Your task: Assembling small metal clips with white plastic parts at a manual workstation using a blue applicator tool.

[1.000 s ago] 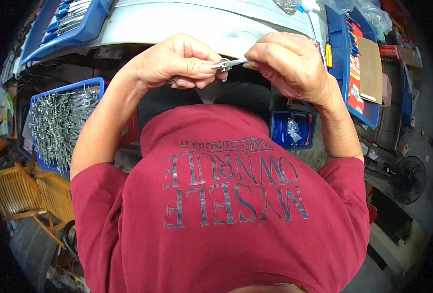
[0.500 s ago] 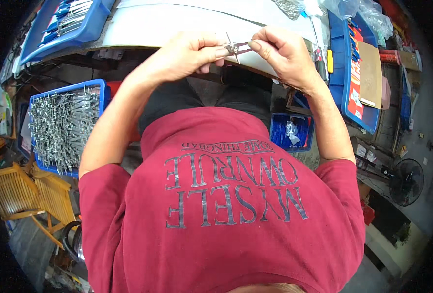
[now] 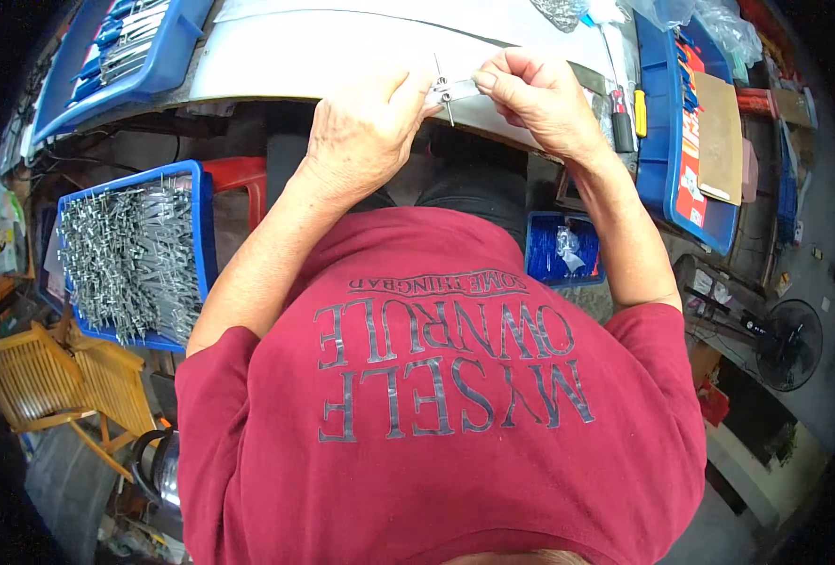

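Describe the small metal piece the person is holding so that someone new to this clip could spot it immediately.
Start at the pale grey worktop across the top of the view. At its near edge the left hand and right hand meet, pinching a small flat silvery metal strip between their fingertips. Unlike the heaped metal parts in the blue plastic crate at lower left, it is a single piece, with thin pins sticking out.

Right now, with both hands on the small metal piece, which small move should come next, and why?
Probably lower the metal piece onto the grey table. The left hand and right hand pinch it in the air at the table edge, so resting it seems steadier.
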A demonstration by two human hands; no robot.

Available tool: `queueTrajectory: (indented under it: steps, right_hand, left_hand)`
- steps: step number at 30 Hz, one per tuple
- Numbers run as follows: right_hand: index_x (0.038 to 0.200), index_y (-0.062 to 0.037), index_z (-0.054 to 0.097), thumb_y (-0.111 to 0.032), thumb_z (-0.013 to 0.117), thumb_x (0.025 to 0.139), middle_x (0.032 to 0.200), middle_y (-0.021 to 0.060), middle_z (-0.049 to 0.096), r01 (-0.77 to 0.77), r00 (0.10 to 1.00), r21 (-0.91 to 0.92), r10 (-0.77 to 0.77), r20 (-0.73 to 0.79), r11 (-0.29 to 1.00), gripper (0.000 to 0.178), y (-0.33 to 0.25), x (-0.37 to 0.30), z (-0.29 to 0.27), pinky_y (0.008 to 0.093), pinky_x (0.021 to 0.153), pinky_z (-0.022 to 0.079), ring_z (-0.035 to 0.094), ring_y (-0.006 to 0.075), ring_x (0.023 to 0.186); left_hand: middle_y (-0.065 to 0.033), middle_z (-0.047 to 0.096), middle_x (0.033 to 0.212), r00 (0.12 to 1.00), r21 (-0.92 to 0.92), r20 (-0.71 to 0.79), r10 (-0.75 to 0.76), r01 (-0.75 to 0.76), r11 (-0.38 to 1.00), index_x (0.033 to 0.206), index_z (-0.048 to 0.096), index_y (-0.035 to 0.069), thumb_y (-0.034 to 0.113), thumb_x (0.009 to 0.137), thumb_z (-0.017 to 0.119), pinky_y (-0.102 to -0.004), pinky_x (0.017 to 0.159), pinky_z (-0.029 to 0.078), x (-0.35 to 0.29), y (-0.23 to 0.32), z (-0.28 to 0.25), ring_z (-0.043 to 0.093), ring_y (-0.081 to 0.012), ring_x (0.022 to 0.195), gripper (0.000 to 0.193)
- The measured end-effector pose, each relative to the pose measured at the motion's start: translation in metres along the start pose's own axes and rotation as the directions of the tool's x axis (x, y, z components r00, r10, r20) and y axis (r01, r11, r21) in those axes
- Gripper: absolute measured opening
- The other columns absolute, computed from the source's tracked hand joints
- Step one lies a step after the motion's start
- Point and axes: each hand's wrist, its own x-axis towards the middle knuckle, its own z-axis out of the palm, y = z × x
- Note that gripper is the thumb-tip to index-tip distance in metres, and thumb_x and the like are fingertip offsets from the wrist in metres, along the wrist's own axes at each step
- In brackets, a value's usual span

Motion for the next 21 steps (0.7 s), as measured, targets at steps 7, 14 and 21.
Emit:
queueTrajectory:
  steps: [7,14,21]
  right_hand:
    - [0.079,-0.0043,0.057,-0.019,0.057,0.081,0.058,-0.0061,0.045,-0.055,0.998,0.064,0.055,0.004,0.996,0.015,-0.003,-0.009,0.002,0.0141,0.041,0.026,0.035,0.0001,0.046]
    - [0.082,-0.0033,0.058,-0.023,0.054,0.084,0.059,-0.0035,0.047,-0.077,0.990,0.203,0.099,-0.099,0.976,0.020,0.001,-0.017,0.001,0.0142,0.040,0.027,0.035,0.0013,0.044]
    - [0.083,-0.0034,0.058,-0.023,0.052,0.084,0.059,-0.0029,0.047,-0.046,0.993,0.300,0.077,-0.090,0.953,0.020,0.004,-0.024,-0.001,0.0141,0.041,0.027,0.036,0.0017,0.045]
  left_hand:
    - [-0.0072,0.053,0.075,0.994,-0.071,0.086,-0.067,0.073,0.995,0.094,0.055,0.005,0.017,0.074,0.059,-0.0327,0.055,0.045,-0.002,0.007,-0.007,0.055,-0.0239,0.065,0.023]
    - [-0.0075,0.054,0.073,0.995,-0.072,0.076,-0.058,0.064,0.995,0.091,0.054,0.005,0.015,0.074,0.059,-0.0320,0.051,0.045,-0.001,0.011,-0.014,0.056,-0.0244,0.062,0.021]
    - [-0.0068,0.054,0.071,0.993,-0.070,0.102,-0.054,0.062,0.996,0.087,0.054,0.006,0.014,0.073,0.060,-0.0319,0.049,0.044,0.005,0.015,-0.016,0.055,-0.0241,0.060,0.018]
